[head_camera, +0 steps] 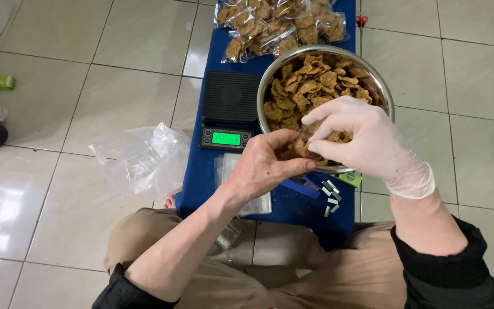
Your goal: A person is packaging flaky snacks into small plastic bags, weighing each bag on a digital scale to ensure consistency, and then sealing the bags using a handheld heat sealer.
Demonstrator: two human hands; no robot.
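Observation:
A steel bowl (382, 86) full of brown fried snack pieces (310, 86) sits on a narrow blue table (201, 171). My bare left hand (264, 166) holds a small clear bag (301, 150) open at the bowl's near rim. My right hand (361, 137), in a thin white glove, pinches snack pieces right at the bag's mouth. A black digital scale (230, 109) with a lit green display stands left of the bowl, empty.
Several filled clear snack bags (281, 23) lie at the table's far end. A stack of empty clear bags (224, 169) lies under my left wrist. Crumpled plastic (144, 160) rests on the tiled floor at left. Staple strips (331, 197) and a blue stapler (301, 186) lie near the bowl.

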